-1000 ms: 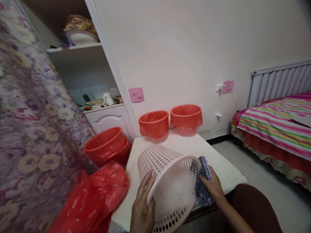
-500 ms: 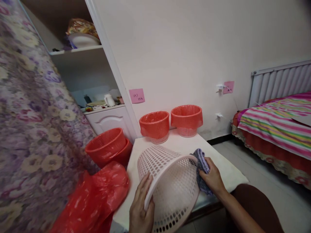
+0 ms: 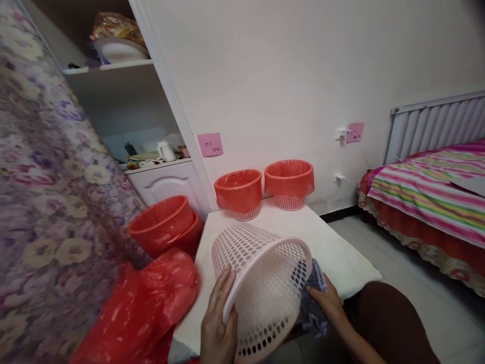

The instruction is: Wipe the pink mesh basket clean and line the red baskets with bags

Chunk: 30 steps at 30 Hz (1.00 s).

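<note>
A pale pink perforated plastic wastebasket (image 3: 242,247) lies tilted on the white-covered table, its mouth facing me. My left hand (image 3: 220,316) grips the left side of its rim, fingers outside and thumb at the edge. In my right hand (image 3: 328,301) is a grey cloth (image 3: 313,303) with purple edging, held against the outer right side of the wastebasket just below the rim. Part of the cloth shows through the holes, and its lower end hangs down.
Two wastebaskets lined with red bags, a left one (image 3: 239,194) and a right one (image 3: 290,184), stand at the table's (image 3: 341,253) back. More red-lined baskets (image 3: 162,222) and a red plastic bag (image 3: 151,298) are at left. A bed (image 3: 428,192) stands right.
My right hand has slid the cloth down and toward me along the wastebasket's right side. My left hand keeps its hold on the rim. The view has shifted slightly.
</note>
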Each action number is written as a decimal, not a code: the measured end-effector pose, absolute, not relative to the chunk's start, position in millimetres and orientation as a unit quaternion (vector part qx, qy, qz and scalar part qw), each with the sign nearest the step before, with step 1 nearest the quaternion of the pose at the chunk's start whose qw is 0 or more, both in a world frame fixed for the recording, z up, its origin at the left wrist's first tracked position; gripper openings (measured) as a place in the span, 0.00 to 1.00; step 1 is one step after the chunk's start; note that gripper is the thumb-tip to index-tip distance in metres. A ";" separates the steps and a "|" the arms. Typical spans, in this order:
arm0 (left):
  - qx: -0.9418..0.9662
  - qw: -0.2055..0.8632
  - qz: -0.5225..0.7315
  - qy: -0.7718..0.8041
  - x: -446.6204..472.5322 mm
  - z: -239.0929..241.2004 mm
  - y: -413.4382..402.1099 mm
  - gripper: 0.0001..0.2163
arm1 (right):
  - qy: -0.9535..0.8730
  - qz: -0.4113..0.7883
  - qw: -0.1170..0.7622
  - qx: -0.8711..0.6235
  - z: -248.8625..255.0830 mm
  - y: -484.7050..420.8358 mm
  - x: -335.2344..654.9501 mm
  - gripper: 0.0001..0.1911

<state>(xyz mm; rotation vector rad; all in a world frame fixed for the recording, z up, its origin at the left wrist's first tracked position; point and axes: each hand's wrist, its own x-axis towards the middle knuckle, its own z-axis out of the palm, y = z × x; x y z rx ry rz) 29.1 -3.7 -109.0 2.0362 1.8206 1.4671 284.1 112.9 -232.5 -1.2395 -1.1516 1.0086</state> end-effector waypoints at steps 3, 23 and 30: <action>0.631 0.024 0.485 0.605 29.3 -111.7 -7.4 0.22 | -0.500 0.392 0.557 -0.535 -211.7 129.2 290.9 0.17; 0.621 0.043 0.534 0.572 34.5 -125.7 11.8 0.24 | -0.462 0.343 0.539 -0.614 -266.4 114.7 272.5 0.35; 0.635 0.044 0.521 0.569 31.0 -126.0 8.5 0.26 | -0.374 0.509 0.565 -0.531 -256.1 93.4 303.0 0.27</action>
